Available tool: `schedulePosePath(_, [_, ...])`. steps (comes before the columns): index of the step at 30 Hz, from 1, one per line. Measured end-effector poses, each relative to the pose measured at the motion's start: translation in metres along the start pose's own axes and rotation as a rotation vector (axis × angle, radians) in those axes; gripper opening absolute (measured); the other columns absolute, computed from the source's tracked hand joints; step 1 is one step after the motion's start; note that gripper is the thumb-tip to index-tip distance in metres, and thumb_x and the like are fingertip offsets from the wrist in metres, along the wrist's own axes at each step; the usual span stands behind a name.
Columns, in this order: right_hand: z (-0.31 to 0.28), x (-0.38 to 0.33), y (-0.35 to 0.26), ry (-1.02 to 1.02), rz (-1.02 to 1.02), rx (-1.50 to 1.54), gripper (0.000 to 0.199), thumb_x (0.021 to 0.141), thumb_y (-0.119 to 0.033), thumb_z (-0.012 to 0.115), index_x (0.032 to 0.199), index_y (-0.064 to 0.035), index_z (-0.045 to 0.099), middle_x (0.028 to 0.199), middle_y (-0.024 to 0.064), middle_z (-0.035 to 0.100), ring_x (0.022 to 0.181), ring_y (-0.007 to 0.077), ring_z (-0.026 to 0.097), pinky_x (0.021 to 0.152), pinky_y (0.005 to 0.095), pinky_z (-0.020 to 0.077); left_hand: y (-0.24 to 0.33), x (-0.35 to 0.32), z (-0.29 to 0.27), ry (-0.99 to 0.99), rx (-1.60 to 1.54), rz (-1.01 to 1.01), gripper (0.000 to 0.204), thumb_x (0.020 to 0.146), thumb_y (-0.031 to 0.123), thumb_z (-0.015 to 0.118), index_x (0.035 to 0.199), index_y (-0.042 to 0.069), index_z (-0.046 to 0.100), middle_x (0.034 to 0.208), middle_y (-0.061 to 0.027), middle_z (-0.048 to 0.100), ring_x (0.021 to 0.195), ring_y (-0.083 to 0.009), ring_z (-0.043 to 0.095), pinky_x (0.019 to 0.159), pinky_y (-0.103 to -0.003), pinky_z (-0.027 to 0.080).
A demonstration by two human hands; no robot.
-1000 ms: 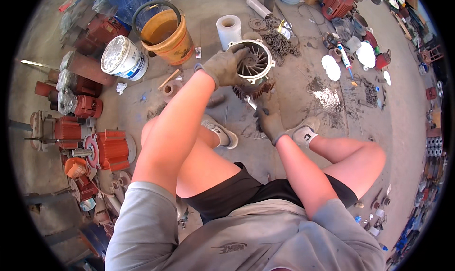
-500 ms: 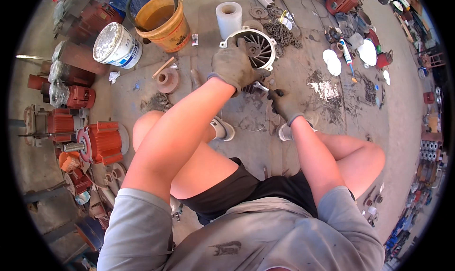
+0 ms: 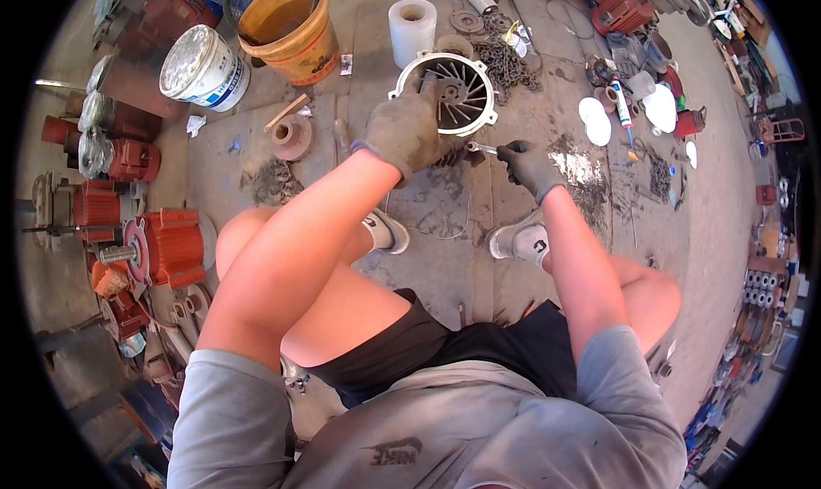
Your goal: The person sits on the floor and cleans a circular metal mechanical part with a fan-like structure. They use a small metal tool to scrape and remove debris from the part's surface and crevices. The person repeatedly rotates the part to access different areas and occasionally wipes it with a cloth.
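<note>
A round, pale-rimmed motor housing with a dark finned fan (image 3: 462, 91) inside stands in front of me, its open face toward me. My left hand (image 3: 406, 130), in a dirty grey-brown work glove, grips its left rim with the fingers reaching over the edge. My right hand (image 3: 532, 168), gloved alike, is closed round a silver wrench (image 3: 483, 148). The wrench's head sits at the lower edge of the housing, by dark ribbed metal. What it engages there is too small to make out.
A white roll of film (image 3: 412, 35) and a heap of chain (image 3: 506, 63) lie behind the housing. At left stand a yellow bucket (image 3: 291, 57), a white tub (image 3: 205, 74) and an orange motor (image 3: 175, 245). White discs (image 3: 594, 121) and a sealant tube (image 3: 623, 108) lie at right.
My right hand has moved right and slightly up with the wrench, whose handle now lies more level. My left hand stays on the housing. The whole view has shifted a little.
</note>
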State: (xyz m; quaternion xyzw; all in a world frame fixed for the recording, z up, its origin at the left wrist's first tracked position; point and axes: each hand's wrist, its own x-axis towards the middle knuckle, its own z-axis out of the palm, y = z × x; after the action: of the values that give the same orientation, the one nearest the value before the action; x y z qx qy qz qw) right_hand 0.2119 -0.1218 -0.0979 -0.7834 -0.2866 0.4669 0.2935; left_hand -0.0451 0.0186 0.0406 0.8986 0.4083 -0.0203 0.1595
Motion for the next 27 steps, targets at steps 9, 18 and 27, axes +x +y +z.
schedulePosePath(9, [0.01,-0.004,0.025,-0.005,-0.006,0.251,0.03,0.111,-0.031,0.073,0.109,-0.0017,0.079,0.073,0.0028,0.061,0.06,0.0138,0.059,0.056,0.0337,0.05,0.022,-0.01,-0.011,0.037,0.031,-0.087,0.075,0.092,0.046,0.087,0.14,-0.003,0.058,0.125,-0.0234,0.079,0.105,-0.0401,0.083,0.09,-0.05,0.067])
schedulePosePath(18, [0.099,-0.031,0.037,0.253,0.093,0.489,0.035,0.116,-0.034,0.064,0.105,-0.0035,0.076,0.071,0.0058,0.062,0.055,0.0168,0.061,0.051,0.0337,0.0471,0.02,-0.011,-0.002,0.042,0.046,-0.066,0.104,0.096,0.071,0.077,0.152,-0.011,0.048,0.163,-0.0371,0.05,0.112,-0.0458,0.08,0.092,-0.054,0.065])
schedulePosePath(27, [0.187,-0.028,0.062,0.389,-0.011,0.309,0.054,0.117,-0.046,0.055,0.129,0.0019,0.075,0.094,0.0161,0.076,0.074,0.0252,0.074,0.066,0.0411,0.0587,0.025,-0.018,0.013,0.155,0.038,-0.057,0.056,0.096,0.032,0.078,0.14,0.002,0.062,0.148,-0.0296,0.062,0.098,-0.0433,0.082,0.086,-0.052,0.067])
